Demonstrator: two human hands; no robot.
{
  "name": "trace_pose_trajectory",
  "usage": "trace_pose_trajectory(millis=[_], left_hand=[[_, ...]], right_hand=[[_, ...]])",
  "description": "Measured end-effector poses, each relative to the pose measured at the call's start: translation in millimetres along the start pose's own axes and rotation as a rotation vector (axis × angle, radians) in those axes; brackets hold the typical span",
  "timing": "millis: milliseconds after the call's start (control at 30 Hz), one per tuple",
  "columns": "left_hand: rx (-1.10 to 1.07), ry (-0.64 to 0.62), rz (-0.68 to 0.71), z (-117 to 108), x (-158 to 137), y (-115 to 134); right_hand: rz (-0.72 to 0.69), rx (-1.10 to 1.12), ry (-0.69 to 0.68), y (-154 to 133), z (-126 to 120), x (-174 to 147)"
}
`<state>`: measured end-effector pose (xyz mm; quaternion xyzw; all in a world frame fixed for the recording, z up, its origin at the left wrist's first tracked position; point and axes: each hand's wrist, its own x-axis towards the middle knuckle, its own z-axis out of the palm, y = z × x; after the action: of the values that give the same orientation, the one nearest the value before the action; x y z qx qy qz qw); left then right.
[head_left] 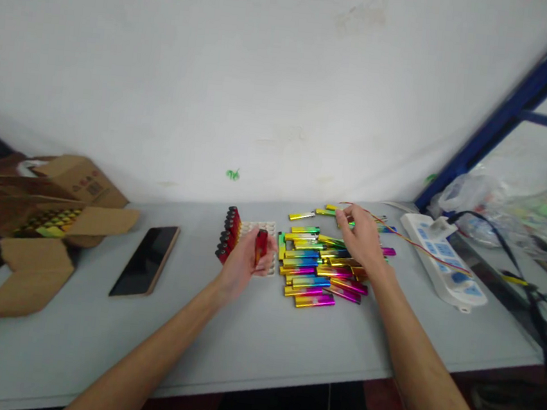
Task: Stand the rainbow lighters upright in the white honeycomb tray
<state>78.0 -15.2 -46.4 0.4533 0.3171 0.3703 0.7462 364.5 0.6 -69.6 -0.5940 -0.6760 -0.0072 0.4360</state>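
My left hand (243, 260) is closed around a red lighter (261, 246) with a dark top, held upright over a white tray with rows of holes (271, 227). Along the tray's left side stand several red lighters with black tops (229, 233). To the right lies a loose pile of shiny lighter-shaped pieces (305, 280) in yellow, blue, green and pink. My right hand (360, 239) reaches over the pile's far right side, thumb and fingers pinched together. Yellow-green pieces (325, 212) lie by its fingertips; whatever is in the pinch is hidden.
A black phone (146, 262) lies on the grey table (240, 350). Further left is an open cardboard box (102, 221) with yellow and black items. At right sit a white power strip (442, 263), a thin red-yellow wire (408, 239), black cables and plastic bags (473, 192).
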Motion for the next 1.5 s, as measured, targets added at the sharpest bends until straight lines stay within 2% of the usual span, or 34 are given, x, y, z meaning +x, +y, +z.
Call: trace_pose_trajectory(millis=[233, 467, 633, 867, 1167, 1500], left_hand=[[-0.012, 0.079, -0.066, -10.8, -5.0, -10.7], [-0.004, 0.14, -0.079, -8.9, -9.0, -14.8], [-0.025, 0.128, -0.103, -8.2, -8.5, -12.7], [-0.064, 0.085, -0.066, -10.1, -7.9, -11.0], [-0.07, 0.135, -0.069, -10.5, -8.2, -13.5], [-0.053, 0.104, -0.032, -7.9, -12.1, -5.9]], right_hand=[[-0.007, -0.06, -0.069, -4.3, 1.6, -2.0], [0.018, -0.067, -0.078, -6.9, 3.4, -2.1], [0.03, -0.064, -0.085, -5.4, 3.6, -2.0], [0.03, -0.06, -0.079, -6.1, 3.1, -3.6], [0.033, -0.048, -0.087, -9.1, 2.4, -2.3], [0.077, -0.076, -0.103, -8.5, 0.9, -1.6]])
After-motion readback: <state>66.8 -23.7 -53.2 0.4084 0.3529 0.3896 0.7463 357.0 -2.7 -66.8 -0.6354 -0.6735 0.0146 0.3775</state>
